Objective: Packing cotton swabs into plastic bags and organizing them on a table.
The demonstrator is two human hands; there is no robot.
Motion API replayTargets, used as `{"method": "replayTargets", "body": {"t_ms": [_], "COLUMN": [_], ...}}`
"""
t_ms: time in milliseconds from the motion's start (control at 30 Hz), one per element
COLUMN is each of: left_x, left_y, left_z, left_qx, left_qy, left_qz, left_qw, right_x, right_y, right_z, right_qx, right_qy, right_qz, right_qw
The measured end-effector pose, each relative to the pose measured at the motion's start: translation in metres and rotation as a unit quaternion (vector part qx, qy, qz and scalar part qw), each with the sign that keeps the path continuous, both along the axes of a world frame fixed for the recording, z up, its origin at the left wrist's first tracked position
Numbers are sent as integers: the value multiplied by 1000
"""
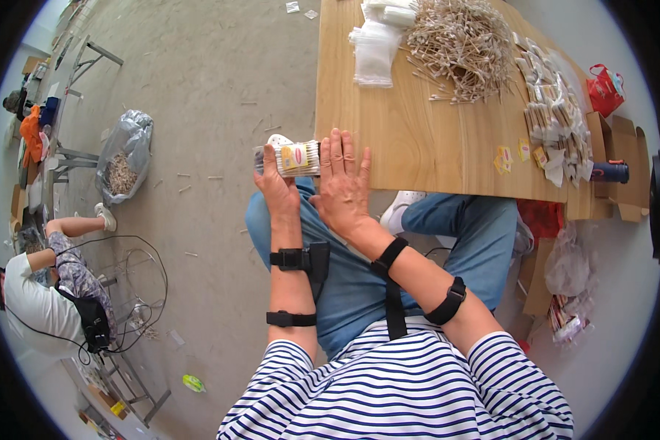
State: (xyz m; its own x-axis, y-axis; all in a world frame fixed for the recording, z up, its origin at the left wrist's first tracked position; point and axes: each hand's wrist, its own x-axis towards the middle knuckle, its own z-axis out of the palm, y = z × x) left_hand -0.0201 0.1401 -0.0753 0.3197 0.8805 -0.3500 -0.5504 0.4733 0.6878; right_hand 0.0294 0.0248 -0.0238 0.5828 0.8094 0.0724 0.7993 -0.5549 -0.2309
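Note:
A clear pack of cotton swabs (308,157) with a yellow and white label lies sideways in my left hand (280,192), thumb over its near face. It sticks out past the table's left edge, above my knee. Against the pack's right end, my right hand (342,192) rests flat with fingers stretched forward, partly over the corner of the wooden table (425,154). Whether the right fingers press on the pack's end is hard to tell. Farther up the table a big heap of loose cotton swabs (466,48) spreads beside a stack of clear plastic bags (375,55).
Filled swab packs (557,110) line the table's right side, near small yellow label cards (503,160) and a dark bottle (610,171). Open cardboard boxes (627,165) stand beyond. At left are a grey bag of swabs (127,158) and a seated person (51,304).

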Motion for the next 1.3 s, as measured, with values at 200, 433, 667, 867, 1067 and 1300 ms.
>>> {"method": "replayTargets", "body": {"t_ms": [200, 433, 667, 867, 1067, 1300], "left_x": [0, -5, -18, -9, -1, -9], "left_y": [0, 2, 6, -13, -10, 1], "left_z": [-3, -9, -13, 3, -1, -17], "left_qx": [17, 9, 15, 13, -56, -143], "left_qy": [2, 20, -9, -7, 43, -10], "left_qz": [-3, -30, -95, -106, -62, -181], "left_qw": [1000, 999, 995, 994, 996, 973], "right_x": [-4, 5, 15, 19, 20, 20], "right_y": [6, 2, -14, -28, -28, -30], "right_z": [-1, 4, 2, 4, 2, 1], "right_qx": [-17, 1, 37, 26, 28, 49], "right_qy": [-6, 14, 40, 16, 14, 21], "right_qz": [-19, 4, 34, 47, 53, 54], "right_qw": [1000, 1000, 998, 998, 998, 997]}}
